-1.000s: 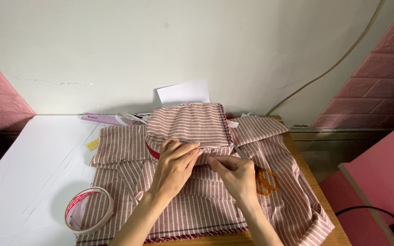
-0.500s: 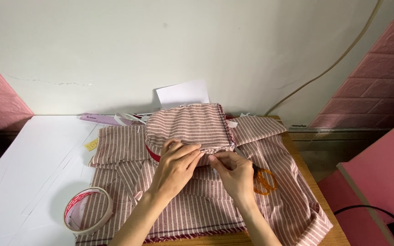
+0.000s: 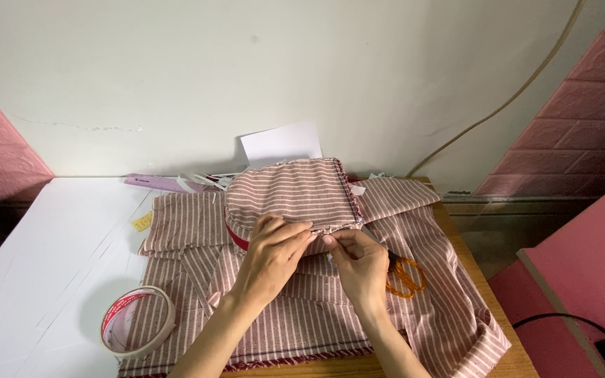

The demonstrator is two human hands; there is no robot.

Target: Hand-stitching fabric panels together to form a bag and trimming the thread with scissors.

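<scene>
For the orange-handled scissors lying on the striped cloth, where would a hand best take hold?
Probably by the orange-handled scissors' loop handles, coming from the right. The loops lie flat and exposed on the pink striped cloth, while the blade end is hidden under the right hand.
</scene>
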